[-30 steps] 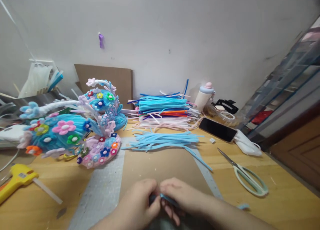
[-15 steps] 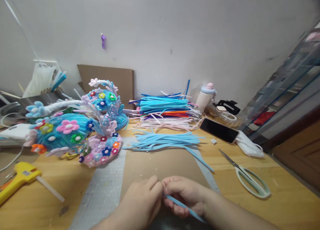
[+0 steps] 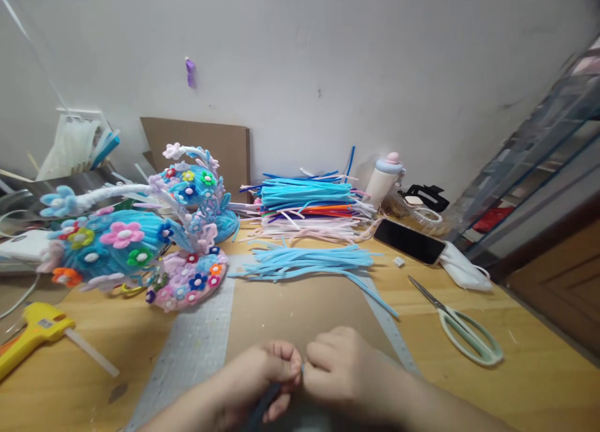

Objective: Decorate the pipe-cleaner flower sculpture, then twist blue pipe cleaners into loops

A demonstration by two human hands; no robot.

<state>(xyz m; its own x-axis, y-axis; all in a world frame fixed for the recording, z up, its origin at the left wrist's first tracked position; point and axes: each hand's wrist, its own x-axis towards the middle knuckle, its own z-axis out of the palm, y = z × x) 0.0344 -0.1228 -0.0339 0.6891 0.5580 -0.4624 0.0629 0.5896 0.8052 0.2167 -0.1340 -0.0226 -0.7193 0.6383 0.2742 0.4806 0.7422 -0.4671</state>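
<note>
Over a brown cardboard sheet [image 3: 285,313], both hands are close together at a light blue pipe cleaner [image 3: 265,402]. My left hand [image 3: 255,372] is closed on it, its length running down below the fingers. The closed fingers of my right hand [image 3: 344,369] pinch its tip, a sliver of blue showing between the two hands; the rest of that end is hidden. Just beyond the hands lies a loose bundle of light blue pipe cleaners [image 3: 309,262]. Scissors [image 3: 469,335] with pale green handles rest to the right, blades apart from my hand.
Pipe cleaners in several colours [image 3: 307,194] are stacked at the back. Flower-covered fuzzy crafts [image 3: 110,247] stand at left, behind a yellow glue gun [image 3: 40,332]. A phone [image 3: 410,241], a bottle [image 3: 382,179] and a white pouch [image 3: 464,266] are at right.
The hands have swapped roles: the pipe cleaner's length hung under my right hand and now runs through my left. My right hand has turned back-up and pinches the tip.
</note>
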